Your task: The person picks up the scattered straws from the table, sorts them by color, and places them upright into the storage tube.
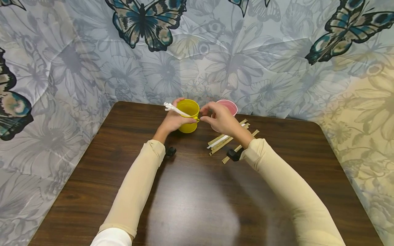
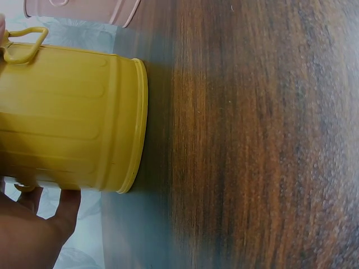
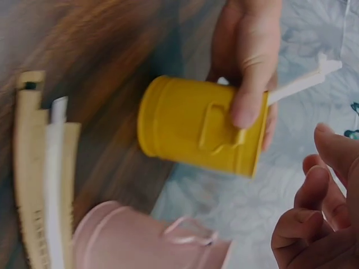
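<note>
My left hand [image 1: 173,120] grips a small yellow bucket [image 1: 188,128] around its wall, the thumb over the rim beside a side handle. In the left wrist view the bucket's base appears near the tabletop; contact cannot be told. Slim white sticks [image 1: 172,108], apparently paper-wrapped, lean out of the bucket's left side. Just right of the rim is my right hand [image 1: 222,118], its fingers loosely bent and holding nothing in the right wrist view. Behind that hand stands a pink bucket [image 3: 151,238], partly hidden in the head view.
Several narrow brown paper packets [image 3: 28,168] and a white stick [image 3: 54,185] lie on the dark wooden table [image 1: 191,191], below the right forearm. The table's far edge runs close behind both buckets, against a butterfly-patterned cloth [image 1: 167,70].
</note>
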{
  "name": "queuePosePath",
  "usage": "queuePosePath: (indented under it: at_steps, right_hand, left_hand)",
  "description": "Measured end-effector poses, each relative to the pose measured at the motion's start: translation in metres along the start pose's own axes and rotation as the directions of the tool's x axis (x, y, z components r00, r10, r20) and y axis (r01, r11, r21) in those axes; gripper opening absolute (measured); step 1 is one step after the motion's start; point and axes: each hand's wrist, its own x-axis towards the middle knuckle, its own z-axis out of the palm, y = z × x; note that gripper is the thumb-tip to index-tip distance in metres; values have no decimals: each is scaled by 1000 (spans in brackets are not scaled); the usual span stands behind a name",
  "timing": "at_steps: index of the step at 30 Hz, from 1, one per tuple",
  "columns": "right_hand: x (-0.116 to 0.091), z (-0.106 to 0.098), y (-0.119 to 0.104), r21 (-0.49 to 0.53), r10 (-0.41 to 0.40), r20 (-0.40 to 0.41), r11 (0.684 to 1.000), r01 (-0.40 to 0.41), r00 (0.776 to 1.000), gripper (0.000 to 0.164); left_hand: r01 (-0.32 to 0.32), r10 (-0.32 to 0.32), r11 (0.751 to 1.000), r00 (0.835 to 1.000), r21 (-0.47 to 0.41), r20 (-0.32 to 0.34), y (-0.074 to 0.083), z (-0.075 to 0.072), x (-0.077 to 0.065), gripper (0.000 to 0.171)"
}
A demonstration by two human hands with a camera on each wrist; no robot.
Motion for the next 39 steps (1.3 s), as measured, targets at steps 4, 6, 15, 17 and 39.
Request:
queuePosePath:
  at_steps: [4, 6, 15, 17, 39]
  right_hand:
    - [-18, -2, 12, 6, 16, 14, 1000, -16, 1000, 24]
    - [-27, -2, 18, -3, 19, 21, 1000, -19, 1000, 23]
    - [-55, 5, 46, -30, 96, 71, 995, -94, 993, 25]
    - [-60, 9, 53, -32, 102, 81, 994, -100, 991, 25]
    - [-82, 40, 92, -215, 201, 92, 960, -178, 975, 17]
  left_hand:
    - [-25, 26, 1000, 999, 10, -20, -10, 0, 4, 111]
    - [-29, 30, 1000, 999, 9, -28, -12, 0, 5, 111]
    - [-5, 4, 999, 1000, -32, -14, 3, -3, -2, 112]
    - [2, -2, 1000, 1000, -29, -8, 8, -3, -5, 112]
    - [-46, 46, 999, 998, 1, -47, -9, 3, 4, 111]
